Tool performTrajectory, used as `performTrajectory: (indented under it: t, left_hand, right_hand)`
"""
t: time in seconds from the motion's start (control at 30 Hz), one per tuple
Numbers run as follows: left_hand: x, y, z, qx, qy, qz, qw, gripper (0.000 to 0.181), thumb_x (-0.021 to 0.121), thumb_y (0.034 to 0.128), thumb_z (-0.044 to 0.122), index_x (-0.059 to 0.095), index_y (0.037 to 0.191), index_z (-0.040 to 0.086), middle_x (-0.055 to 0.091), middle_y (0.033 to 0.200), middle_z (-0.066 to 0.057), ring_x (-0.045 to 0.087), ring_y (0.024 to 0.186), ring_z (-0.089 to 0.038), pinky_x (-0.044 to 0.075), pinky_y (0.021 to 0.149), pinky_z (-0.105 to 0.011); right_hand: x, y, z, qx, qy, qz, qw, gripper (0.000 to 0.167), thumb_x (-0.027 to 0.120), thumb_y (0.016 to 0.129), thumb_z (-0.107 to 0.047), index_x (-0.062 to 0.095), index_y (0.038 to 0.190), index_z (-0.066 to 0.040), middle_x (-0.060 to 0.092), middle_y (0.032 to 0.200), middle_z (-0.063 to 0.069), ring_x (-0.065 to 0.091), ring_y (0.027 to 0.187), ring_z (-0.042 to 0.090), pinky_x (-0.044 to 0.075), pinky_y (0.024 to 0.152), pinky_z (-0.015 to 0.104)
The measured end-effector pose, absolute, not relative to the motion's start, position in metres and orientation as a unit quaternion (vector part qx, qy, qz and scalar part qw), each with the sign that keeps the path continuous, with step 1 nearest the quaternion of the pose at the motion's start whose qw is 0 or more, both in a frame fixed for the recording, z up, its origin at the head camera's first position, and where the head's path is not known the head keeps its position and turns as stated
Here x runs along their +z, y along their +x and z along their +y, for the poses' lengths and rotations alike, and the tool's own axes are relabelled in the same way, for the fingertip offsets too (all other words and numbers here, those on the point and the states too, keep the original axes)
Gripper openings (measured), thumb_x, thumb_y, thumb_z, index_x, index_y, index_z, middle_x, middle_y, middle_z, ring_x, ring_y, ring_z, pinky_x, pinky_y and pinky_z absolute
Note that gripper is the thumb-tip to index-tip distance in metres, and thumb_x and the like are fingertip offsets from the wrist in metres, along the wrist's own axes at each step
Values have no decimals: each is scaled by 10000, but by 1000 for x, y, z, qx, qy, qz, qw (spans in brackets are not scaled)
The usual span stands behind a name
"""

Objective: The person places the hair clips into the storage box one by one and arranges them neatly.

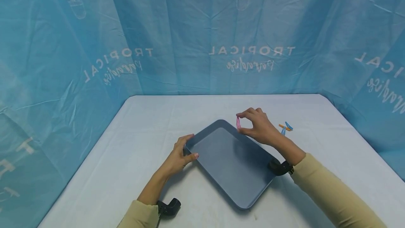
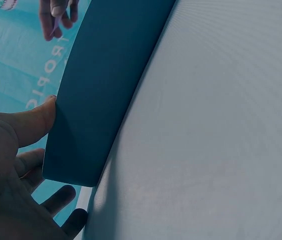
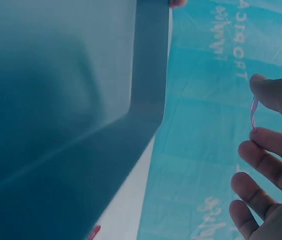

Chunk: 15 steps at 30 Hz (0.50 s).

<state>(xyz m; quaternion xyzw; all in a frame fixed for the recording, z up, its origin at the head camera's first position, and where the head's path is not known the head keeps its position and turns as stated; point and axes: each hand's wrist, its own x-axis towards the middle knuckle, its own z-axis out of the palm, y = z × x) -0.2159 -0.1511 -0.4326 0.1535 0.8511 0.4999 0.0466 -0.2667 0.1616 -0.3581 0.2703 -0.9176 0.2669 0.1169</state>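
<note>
**Pink clip (image 1: 238, 122) pinched upright by the tray's (image 1: 240, 164) far rim**

The right hand (image 1: 257, 126) pinches the clip end to end between forefinger and thumb, in the air; its height over the rim is hard to judge. The left hand's (image 1: 178, 156) fingers and thumb grip the tray's left corner. Best, I'd say, to squeeze lightly so the clip cannot spring loose, and steady the tray without tipping it. Blue and orange clips (image 1: 287, 128) lie on the bench (image 1: 126, 171), right of the tray.
</note>
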Motion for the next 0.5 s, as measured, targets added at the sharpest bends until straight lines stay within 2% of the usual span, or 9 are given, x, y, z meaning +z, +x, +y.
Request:
performTrajectory:
  t: [0.5]
  left_hand:
    - [-432, -216, -151, 506, 154, 847, 49, 711, 671, 877, 202, 293, 1476, 152, 217, 1534, -127, 126, 1435, -356, 242, 1080, -622]
  right_hand:
    - [-365, -258, 134, 272, 349, -893, 83, 500, 736, 811, -260, 588, 1268, -122, 577, 1207, 70, 447, 1052, 216, 391, 871, 433]
